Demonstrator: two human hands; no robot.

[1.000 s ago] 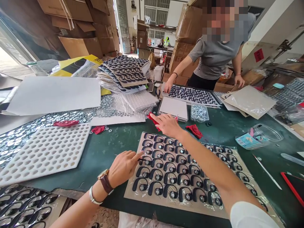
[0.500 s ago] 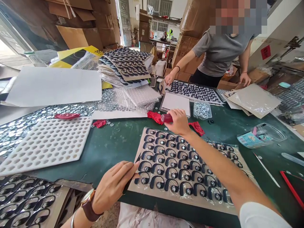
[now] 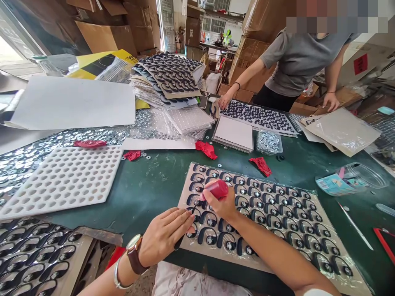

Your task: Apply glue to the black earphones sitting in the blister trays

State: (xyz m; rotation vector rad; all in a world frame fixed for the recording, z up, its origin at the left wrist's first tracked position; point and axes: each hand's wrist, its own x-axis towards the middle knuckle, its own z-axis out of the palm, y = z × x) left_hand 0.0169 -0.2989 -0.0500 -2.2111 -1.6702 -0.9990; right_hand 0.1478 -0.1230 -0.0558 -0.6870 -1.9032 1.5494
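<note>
Brown cardboard boxes (image 3: pixel 105 39) stood behind the dark green tabletop (image 3: pixel 148 181), where a white plate with rounded holes (image 3: pixel 66 177) lay. The left hand (image 3: pixel 168 236) gripped a thin dark tool (image 3: pixel 194 209) at the left edge of a beige sheet (image 3: pixel 193 169) bearing black hook-shaped pieces (image 3: pixel 230 246) — over it, the right hand (image 3: pixel 224 205) clasped a tilted red bottle (image 3: pixel 219 189). Rightward, a grey-shirted co-worker (image 3: pixel 304 63) stood opposite.

Left arm (image 3: pixel 103 283): a round wristwatch (image 3: pixel 134 242) with gold-toned rim, pale dial and dark brown strap (image 3: pixel 135 263); nearer the elbow, a silver-coloured bangle (image 3: pixel 116 272). Right arm (image 3: pixel 265 246): bare forearm below a white sleeve (image 3: pixel 319 292) (only its edge shows). Lap: pale, pinkish, creased cloth (image 3: pixel 191 281).
</note>
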